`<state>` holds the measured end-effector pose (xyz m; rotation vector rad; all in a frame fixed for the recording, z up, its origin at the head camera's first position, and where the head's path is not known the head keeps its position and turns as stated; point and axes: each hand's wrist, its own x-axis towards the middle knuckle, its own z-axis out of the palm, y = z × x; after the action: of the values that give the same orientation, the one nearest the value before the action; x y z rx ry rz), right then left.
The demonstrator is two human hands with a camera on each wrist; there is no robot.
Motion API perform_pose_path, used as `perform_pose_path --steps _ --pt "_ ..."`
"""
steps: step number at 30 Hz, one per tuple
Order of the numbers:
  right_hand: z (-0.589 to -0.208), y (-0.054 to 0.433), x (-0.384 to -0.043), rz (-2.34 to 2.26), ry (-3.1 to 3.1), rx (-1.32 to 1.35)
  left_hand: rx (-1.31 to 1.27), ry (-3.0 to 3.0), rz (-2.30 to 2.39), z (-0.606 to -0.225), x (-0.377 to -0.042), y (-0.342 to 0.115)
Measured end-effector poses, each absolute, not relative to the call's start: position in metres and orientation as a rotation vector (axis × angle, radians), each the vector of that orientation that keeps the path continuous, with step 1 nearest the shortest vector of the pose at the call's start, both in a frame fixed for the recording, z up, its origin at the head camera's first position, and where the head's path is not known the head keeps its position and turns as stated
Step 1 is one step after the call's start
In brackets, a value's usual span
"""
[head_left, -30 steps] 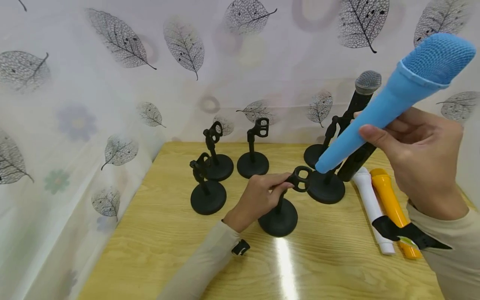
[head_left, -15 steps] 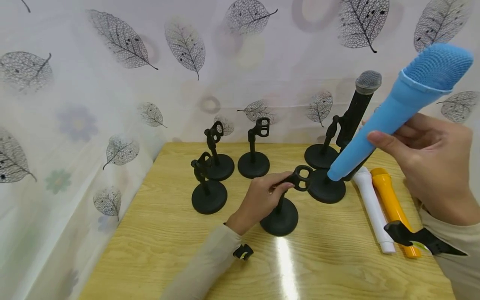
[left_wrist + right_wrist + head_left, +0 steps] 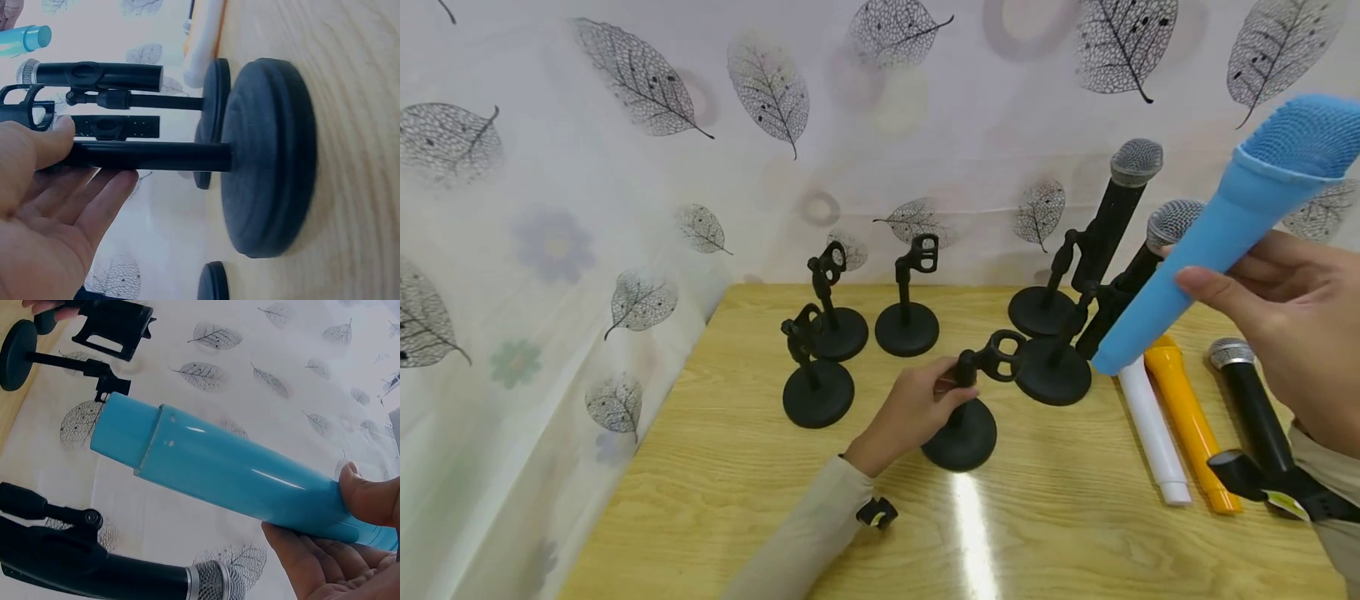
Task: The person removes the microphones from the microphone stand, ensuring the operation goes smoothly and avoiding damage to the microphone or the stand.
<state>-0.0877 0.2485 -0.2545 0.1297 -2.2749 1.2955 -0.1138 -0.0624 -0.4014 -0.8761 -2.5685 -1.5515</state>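
My right hand point(image 3: 1300, 317) grips a light-blue microphone point(image 3: 1213, 229) in the air at the right, its mesh head up and its tail end slanting down to the left. In the right wrist view, the thumb and fingers pinch its body. My left hand point(image 3: 906, 417) holds the post of a black desktop microphone stand point(image 3: 964, 442), whose base rests on the table. That stand's ring-shaped clip point(image 3: 1000, 356) holds nothing and points right. In the left wrist view, thumb and fingers wrap around the upper post point(image 3: 169, 156).
Behind, two stands carry black microphones point(image 3: 1112, 217) with silver heads. Several stands with bare clips point(image 3: 906, 329) stand at the back left. White point(image 3: 1157, 446), yellow point(image 3: 1195, 425) and black point(image 3: 1251, 400) microphones lie at right on the wooden table point(image 3: 715, 500). A leaf-print curtain hangs behind.
My right hand has carried the blue microphone right and down, uncovering a lying black microphone and one on a stand. My left hand has slid from the clip down to the stand's post.
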Motion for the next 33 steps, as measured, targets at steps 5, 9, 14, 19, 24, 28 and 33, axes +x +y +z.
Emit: perform_pose_path --steps 5,9,14,19,24,28,33 --pt "-0.262 0.262 -0.094 1.549 -2.162 0.227 -0.862 -2.614 -1.489 -0.412 -0.115 -0.063" --pt "-0.269 0.273 -0.098 1.716 -2.013 0.303 -0.850 -2.626 -1.477 -0.419 -0.114 -0.063" --pt "-0.276 0.286 -0.101 1.789 -1.925 0.363 -0.864 -2.580 -1.405 -0.424 -0.113 -0.062" --pt "-0.283 0.297 -0.098 1.722 -1.963 0.321 -0.814 -2.602 -1.322 -0.424 -0.112 -0.064" --pt "-0.285 0.303 -0.095 1.407 -2.216 0.074 -0.743 -2.636 -1.304 -0.422 -0.114 -0.072" --pt "-0.289 0.308 -0.095 1.354 -2.341 -0.119 -0.705 -2.640 -1.300 -0.421 -0.115 -0.078" --pt "-0.295 0.319 -0.100 1.413 -2.332 -0.068 -0.661 -2.633 -1.283 -0.420 -0.115 -0.085"
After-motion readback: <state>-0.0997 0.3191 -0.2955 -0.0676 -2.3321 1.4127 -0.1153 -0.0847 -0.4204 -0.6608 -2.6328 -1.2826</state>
